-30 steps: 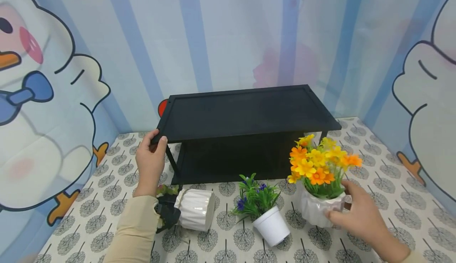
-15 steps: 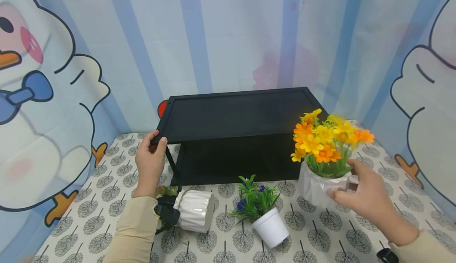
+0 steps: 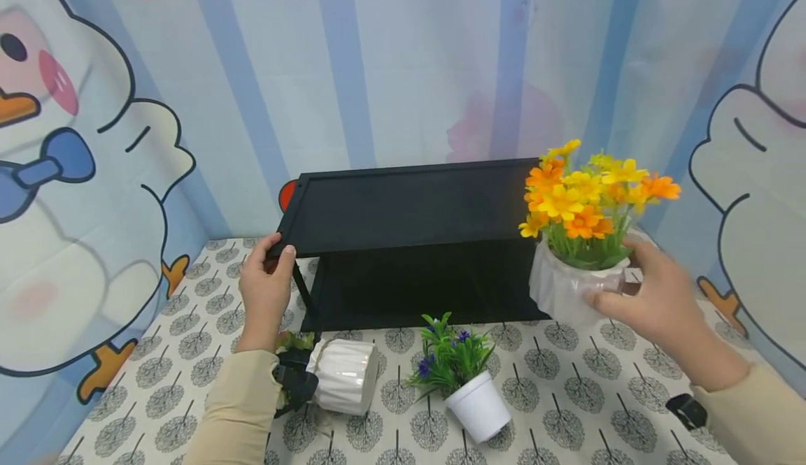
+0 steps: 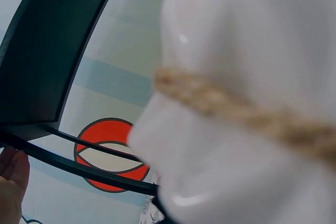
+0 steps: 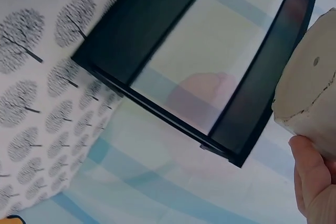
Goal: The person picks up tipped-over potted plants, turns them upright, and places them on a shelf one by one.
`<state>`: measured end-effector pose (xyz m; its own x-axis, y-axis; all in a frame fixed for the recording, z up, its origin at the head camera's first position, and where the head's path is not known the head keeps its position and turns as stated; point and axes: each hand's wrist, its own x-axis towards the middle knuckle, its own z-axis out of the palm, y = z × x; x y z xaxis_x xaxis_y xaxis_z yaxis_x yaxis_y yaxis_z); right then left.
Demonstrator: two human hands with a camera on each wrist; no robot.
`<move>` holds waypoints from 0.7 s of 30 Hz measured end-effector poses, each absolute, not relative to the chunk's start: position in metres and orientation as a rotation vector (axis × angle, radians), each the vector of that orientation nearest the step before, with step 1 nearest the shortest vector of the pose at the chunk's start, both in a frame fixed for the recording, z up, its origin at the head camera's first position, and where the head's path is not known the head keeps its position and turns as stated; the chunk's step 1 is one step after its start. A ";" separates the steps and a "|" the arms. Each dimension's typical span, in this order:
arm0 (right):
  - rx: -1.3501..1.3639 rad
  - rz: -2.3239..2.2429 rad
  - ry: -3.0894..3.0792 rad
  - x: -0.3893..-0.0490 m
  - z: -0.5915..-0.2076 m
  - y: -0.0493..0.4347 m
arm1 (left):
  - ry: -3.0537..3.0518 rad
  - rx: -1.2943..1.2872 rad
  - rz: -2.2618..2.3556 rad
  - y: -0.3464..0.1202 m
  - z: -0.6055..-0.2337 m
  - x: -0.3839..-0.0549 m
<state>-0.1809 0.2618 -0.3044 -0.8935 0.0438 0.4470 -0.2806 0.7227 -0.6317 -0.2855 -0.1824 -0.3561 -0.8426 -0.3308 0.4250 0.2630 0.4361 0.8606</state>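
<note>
My right hand (image 3: pixel 655 304) grips a white ceramic flowerpot (image 3: pixel 573 287) with yellow and orange artificial flowers (image 3: pixel 585 199). The pot is upright in the air, overlapping the right end of a black two-tier shelf (image 3: pixel 409 210) in the head view. From the right wrist, the pot's pale underside (image 5: pixel 307 77) shows, fingers against its side. At the shelf's front left corner, my left hand (image 3: pixel 267 290) holds the top board between thumb and fingers. Close to that wrist, another white pot with a rope band (image 4: pixel 252 114) fills much of the left wrist view.
On the tree-print tablecloth (image 3: pixel 397 388), the roped white pot (image 3: pixel 346 374) lies on its side by my left sleeve, with dark flowers (image 3: pixel 296 377). A small white pot (image 3: pixel 478 405) with a purple-flowered plant (image 3: pixel 450 356) lies tilted at the front middle. A duck-print backdrop (image 3: pixel 403 59) stands behind the shelf.
My right hand has raised the yellow-flowered pot from near the tablecloth, up and slightly right, to about the height of the shelf's top. The left hand has stayed on the shelf corner.
</note>
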 end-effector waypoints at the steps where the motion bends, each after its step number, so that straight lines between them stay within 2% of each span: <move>1: 0.174 1.023 -2.500 -0.182 -0.302 0.262 | -2.146 0.057 -1.424 -0.182 -0.356 -0.285; 21: 0.090 0.996 -2.516 -0.223 -0.267 0.256 | -2.131 0.063 -1.404 -0.182 -0.357 -0.286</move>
<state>-0.2229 0.2556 -0.2673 -0.9051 0.0960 0.4141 -0.2135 0.7398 -0.6381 -0.2862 -0.1821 -0.3568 -0.8307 -0.3430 0.4384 0.2676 0.4446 0.8548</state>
